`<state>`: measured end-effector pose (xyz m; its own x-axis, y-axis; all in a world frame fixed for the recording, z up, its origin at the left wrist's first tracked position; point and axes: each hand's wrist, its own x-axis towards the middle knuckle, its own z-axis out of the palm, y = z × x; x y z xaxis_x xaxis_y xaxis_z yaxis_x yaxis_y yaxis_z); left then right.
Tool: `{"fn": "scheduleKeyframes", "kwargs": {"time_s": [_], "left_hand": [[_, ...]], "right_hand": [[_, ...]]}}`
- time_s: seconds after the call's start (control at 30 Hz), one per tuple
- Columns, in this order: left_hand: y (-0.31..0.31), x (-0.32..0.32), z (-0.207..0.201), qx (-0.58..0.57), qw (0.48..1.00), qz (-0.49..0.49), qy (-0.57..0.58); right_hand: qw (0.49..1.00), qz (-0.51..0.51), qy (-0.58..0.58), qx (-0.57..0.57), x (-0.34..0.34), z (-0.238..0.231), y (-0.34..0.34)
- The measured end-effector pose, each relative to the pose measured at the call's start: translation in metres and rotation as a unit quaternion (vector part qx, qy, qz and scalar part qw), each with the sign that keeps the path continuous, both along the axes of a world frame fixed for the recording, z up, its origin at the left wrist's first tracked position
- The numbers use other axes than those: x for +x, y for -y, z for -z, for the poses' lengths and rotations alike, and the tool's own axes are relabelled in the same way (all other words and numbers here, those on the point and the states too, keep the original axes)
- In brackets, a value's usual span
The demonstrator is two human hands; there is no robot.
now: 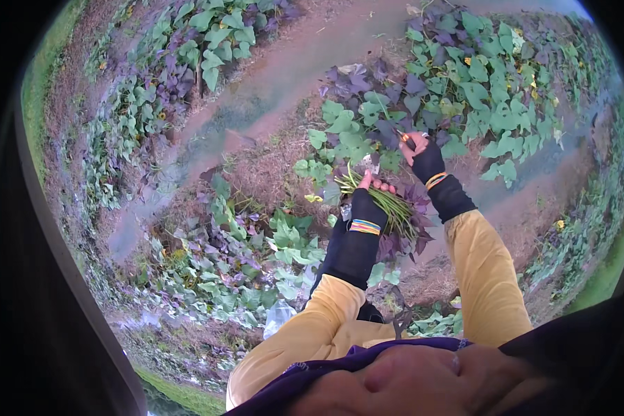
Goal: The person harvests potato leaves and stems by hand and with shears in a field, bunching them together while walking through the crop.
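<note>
My left hand (376, 197), in a dark fingerless glove, is wrapped round a bunch of cut leafy shoots (395, 210). Their green stem ends stick out past the thumb, and purple leaves hang on the wrist side. Above and to the right, my right hand (417, 149) is closed at the edge of a leafy vine plant (353, 142) with green and purple heart-shaped leaves. Whatever its fingertips pinch is too small to make out. Coloured rubber bands (365, 227) circle the left wrist, and a yellow-orange band (436, 180) the right.
Green and purple vines (215, 41) grow in rows at the upper left, with another dense clump (489, 90) at the upper right. A bare soil furrow (274, 90) runs diagonally between rows. Low plants (256, 256) and a clear plastic bag (279, 316) lie left of my arms.
</note>
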<state>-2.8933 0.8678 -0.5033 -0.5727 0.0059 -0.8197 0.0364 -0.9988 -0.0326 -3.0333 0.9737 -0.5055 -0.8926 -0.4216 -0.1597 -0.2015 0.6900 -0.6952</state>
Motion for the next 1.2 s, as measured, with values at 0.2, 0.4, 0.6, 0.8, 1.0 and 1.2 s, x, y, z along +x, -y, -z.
{"fn": "scheduleKeyframes", "kwargs": {"time_s": [0.2, 0.4, 0.6, 0.8, 1.0, 1.2], "left_hand": [[0.030, -0.064, 0.082, -0.068, 0.984, -0.037, 0.163], [0.039, -0.098, 0.101, -0.044, 0.962, -0.030, 0.269], [0.041, -0.100, 0.103, -0.029, 0.964, -0.024, 0.264], [-0.001, -0.125, 0.098, 0.057, 0.968, 0.150, 0.191], [-0.045, -0.109, 0.106, 0.039, 0.964, 0.108, 0.241], [-0.078, -0.083, 0.108, -0.099, 0.941, 0.194, 0.260]], "right_hand": [[0.962, -0.271, 0.022, 0.015, -0.093, 0.163, 0.255], [0.943, -0.158, 0.117, 0.270, -0.162, 0.269, 0.241], [0.957, -0.086, 0.276, 0.021, -0.158, 0.187, 0.096], [0.899, -0.146, 0.397, 0.115, -0.102, 0.028, 0.008], [0.879, -0.299, 0.324, 0.181, -0.144, 0.053, 0.015], [0.820, -0.508, 0.081, 0.251, -0.203, 0.181, 0.081]]}}
